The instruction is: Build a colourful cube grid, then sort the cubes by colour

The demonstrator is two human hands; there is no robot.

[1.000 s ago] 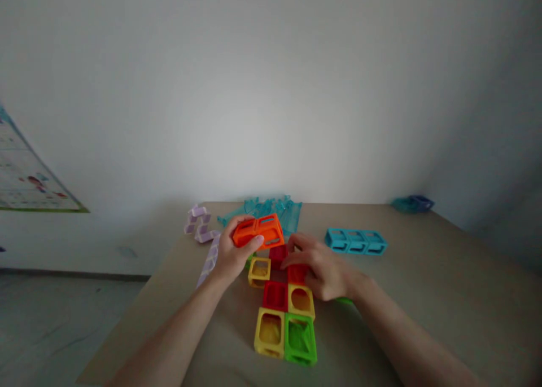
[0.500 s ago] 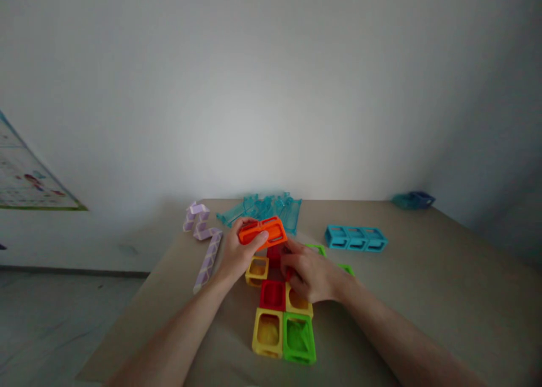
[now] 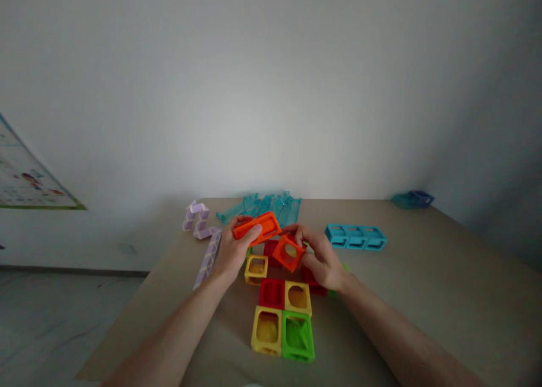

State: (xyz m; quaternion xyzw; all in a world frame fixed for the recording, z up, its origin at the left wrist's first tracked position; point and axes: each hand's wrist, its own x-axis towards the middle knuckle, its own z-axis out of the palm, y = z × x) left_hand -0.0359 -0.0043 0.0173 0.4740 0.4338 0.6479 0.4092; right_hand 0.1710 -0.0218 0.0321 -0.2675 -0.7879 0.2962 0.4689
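My left hand (image 3: 235,246) grips an orange block piece (image 3: 263,227), long and hollow, with the thumb on its near face. In my right hand (image 3: 318,256) is an orange cube block (image 3: 289,253) with a round opening, pinched by the fingers and tilted. The two orange pieces are close together above the table; whether they touch I cannot tell. Below them lie a yellow cube (image 3: 256,269), a red cube (image 3: 271,293), another yellow cube (image 3: 298,298), a further yellow one (image 3: 267,330) and a green cube (image 3: 298,335). Red and green blocks are partly hidden behind my right hand.
Three joined blue cubes (image 3: 355,237) lie at the right. At the back are clear teal plastic pieces (image 3: 271,207). A purple-and-white twist puzzle (image 3: 206,246) lies on the left of the table (image 3: 432,297). Dark blue and teal items (image 3: 412,199) sit at the far right corner.
My right hand has risen from among the blocks and now shows an orange cube in its fingers. My left hand has shifted slightly left with its orange piece.
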